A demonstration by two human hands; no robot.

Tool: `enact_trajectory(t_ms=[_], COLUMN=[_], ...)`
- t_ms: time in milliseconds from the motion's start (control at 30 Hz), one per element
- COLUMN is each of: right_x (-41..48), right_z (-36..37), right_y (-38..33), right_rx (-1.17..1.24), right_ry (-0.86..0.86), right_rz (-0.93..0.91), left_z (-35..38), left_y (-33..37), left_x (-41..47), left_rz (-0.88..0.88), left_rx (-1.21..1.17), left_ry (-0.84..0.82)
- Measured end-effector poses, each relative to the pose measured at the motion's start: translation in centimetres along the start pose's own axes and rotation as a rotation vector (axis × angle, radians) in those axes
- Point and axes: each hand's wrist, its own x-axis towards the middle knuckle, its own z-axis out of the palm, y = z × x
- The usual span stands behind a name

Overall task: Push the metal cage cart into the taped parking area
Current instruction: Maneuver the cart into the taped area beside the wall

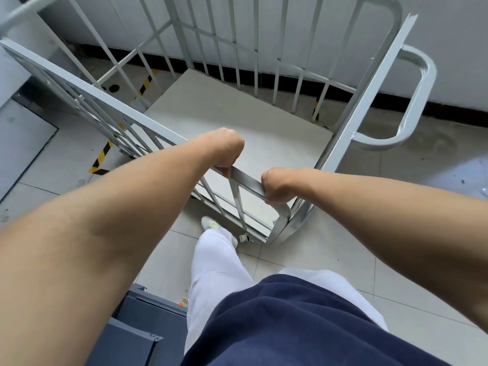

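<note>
The metal cage cart point(375, 83) is pale grey with barred sides and a bare beige floor panel. It stands in front of me, close to a white wall. My left hand point(227, 150) and my right hand point(277, 184) both grip the top rail of the cart's near side, a short way apart. Yellow-and-black floor tape point(101, 157) runs along the cart's left side with a corner at its near end. More of this tape point(316, 110) shows through the bars at the far right. The cart's wheels are mostly hidden.
A white wall with a black skirting point(449, 109) lies just beyond the cart. A dark grey metal cabinet point(137, 328) stands at my lower left. A curved handle point(414, 101) sticks out from the cart's right side. My leg in white trousers steps close to the cart's base.
</note>
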Motion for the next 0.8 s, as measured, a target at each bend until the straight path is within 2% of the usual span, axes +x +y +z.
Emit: enact_trajectory(t_ms=[200, 633, 800], right_x=[0.3, 1.2, 1.7], right_z=[0.0, -0.7, -1.5], right_y=[0.1, 0.3, 0.5], right_rx=[0.006, -0.013, 0.014], right_ry=[-0.021, -0.135, -0.268], right_rz=[0.003, -0.005, -0.017], left_z=[0.1, -0.2, -0.5], left_y=[-0.1, -0.5, -0.5], left_x=[0.2, 0.4, 0.5], left_rz=[-0.027, 0.027, 0.067], left_rx=[-0.014, -0.007, -0.002], left_ry=[-0.006, -0.002, -0.014])
